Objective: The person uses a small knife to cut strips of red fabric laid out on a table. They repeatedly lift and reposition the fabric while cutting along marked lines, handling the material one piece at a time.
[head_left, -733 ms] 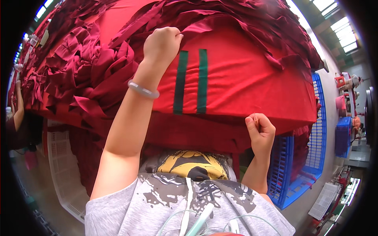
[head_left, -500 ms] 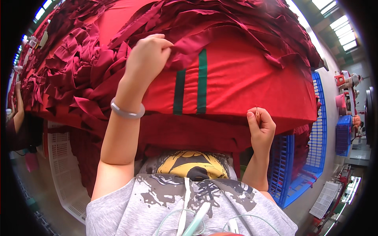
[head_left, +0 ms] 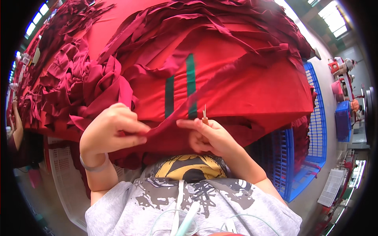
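Between its thumb and fingers my left hand (head_left: 114, 129) pinches the near end of a long maroon fabric strip (head_left: 220, 74). The strip runs taut and slanting up to the right, across the red cloth-covered table (head_left: 252, 92). My right hand (head_left: 210, 135) is closed round a small tool (head_left: 204, 115) with a brown handle and a thin metal point standing up. The extended right index finger reaches the strip near its held end. Two dark green bands (head_left: 191, 80) lie on the red cloth just beyond my hands.
Heaped maroon strips (head_left: 78, 78) cover the table's left side, and more (head_left: 204, 17) lie along its far side. A blue plastic crate (head_left: 289, 165) stands below on the right, a white crate (head_left: 65, 173) on the left. Another person's arm (head_left: 16, 126) shows at the far left.
My left hand has come down towards me, now with a strip drawn diagonally across the table. My right hand has moved left to meet it, the small tool still in it.
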